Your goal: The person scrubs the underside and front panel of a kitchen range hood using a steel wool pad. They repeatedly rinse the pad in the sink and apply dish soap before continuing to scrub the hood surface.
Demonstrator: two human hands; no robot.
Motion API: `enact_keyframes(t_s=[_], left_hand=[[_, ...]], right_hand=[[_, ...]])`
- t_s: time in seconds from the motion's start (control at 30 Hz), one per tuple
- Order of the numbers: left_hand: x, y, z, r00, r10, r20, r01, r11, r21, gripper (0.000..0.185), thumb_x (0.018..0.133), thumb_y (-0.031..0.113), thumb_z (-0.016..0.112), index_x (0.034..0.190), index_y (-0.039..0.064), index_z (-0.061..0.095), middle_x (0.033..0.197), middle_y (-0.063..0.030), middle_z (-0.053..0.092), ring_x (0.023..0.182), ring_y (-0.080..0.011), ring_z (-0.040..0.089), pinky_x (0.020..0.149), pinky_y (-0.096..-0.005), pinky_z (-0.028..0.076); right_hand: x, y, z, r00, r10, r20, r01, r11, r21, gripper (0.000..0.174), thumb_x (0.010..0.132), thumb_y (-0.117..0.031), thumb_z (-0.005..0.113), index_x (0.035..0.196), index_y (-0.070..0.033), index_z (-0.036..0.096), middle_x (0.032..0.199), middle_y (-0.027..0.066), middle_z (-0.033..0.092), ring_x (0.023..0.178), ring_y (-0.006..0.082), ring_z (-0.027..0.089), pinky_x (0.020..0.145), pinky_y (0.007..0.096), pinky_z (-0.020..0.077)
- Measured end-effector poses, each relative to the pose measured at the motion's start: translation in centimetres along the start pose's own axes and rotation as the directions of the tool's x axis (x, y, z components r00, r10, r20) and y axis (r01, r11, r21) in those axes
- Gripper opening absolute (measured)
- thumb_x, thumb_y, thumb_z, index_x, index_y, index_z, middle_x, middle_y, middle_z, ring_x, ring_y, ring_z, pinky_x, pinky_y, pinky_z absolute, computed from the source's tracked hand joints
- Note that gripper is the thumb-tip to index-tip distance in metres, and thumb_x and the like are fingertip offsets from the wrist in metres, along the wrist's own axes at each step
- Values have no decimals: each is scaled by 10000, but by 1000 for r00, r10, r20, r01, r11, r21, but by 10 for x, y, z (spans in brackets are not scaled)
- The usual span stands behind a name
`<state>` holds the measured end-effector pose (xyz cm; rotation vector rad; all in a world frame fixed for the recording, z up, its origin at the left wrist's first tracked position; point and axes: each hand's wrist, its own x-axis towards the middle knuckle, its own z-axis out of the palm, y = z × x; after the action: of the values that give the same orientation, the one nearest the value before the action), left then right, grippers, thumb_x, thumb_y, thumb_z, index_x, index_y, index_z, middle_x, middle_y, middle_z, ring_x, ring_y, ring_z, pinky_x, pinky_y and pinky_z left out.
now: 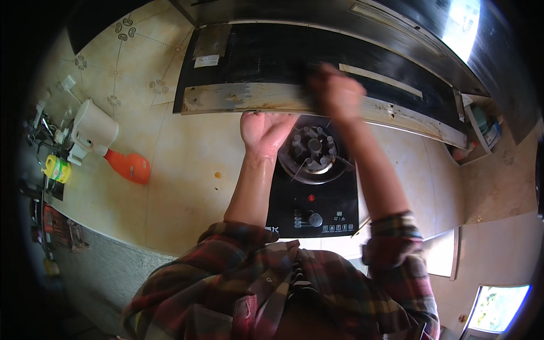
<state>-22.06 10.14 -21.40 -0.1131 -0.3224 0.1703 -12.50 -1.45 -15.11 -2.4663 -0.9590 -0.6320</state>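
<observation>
A long black panel point(276, 55) with a stained metal strip point(263, 97) along its near edge lies above the gas stove point(314, 212). My left hand point(267, 131) is palm up at the panel's near edge, its fingers hidden beneath it; it appears to support the panel from below. Over the strip and the black surface, my right hand point(340, 95) is blurred by motion. A dark, blurred thing point(312, 85) shows at its fingers, too unclear to name. The round burner point(314, 146) sits under the panel's near side, between my forearms.
An orange bottle point(129, 165) lies on the tiled counter point(187, 182) at the left, near a white kettle point(95, 123) and a yellow bottle point(57, 168). The metal range hood point(395, 25) hangs beyond the panel. A corner shelf point(478, 148) holding items stands at the right.
</observation>
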Motion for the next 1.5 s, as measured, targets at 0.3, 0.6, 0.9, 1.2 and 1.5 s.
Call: enact_keyframes(t_s=[0.3,0.6,0.9,1.2,1.5], left_hand=[[5,5,-14,1000,-22,-9,22,997,-79,374,889,303,355,1171,84,465,1225,-79,456,1154,-255,387,1018,-430,241],[1,7,4,999,-8,-35,6,998,-67,325,858,306,422,1015,67,577,1103,-72,550,1126,-224,415,1018,-416,216],[-2,12,-1,988,69,-140,-74,997,-31,380,902,312,361,1175,64,455,1219,-106,454,1149,-241,408,1003,-414,289],[-1,31,-8,999,32,26,-33,997,74,421,859,342,397,1156,67,515,1248,-81,474,1201,-257,364,1043,-451,146],[-5,30,-4,993,102,-63,-94,989,115,442,862,343,395,1215,88,467,1279,-75,444,1225,-255,339,1036,-467,163]], right_hand=[[1,-52,16,963,-238,129,249,966,-74,134,758,-211,512,844,-138,585,793,86,621,701,235,618,594,369,489],[-41,79,-25,992,33,-120,-44,996,-84,165,763,-249,525,776,-86,554,713,114,589,627,275,582,509,367,449],[5,-91,20,977,-156,142,153,988,34,161,797,-266,515,873,-127,545,838,96,609,756,275,615,633,373,491],[56,126,-28,860,507,-59,-510,849,-139,208,845,-290,445,837,-138,587,732,99,626,649,277,618,565,395,491],[80,121,10,886,448,-123,-460,882,-100,278,827,-414,472,966,-195,570,813,86,641,740,261,628,627,380,492]])
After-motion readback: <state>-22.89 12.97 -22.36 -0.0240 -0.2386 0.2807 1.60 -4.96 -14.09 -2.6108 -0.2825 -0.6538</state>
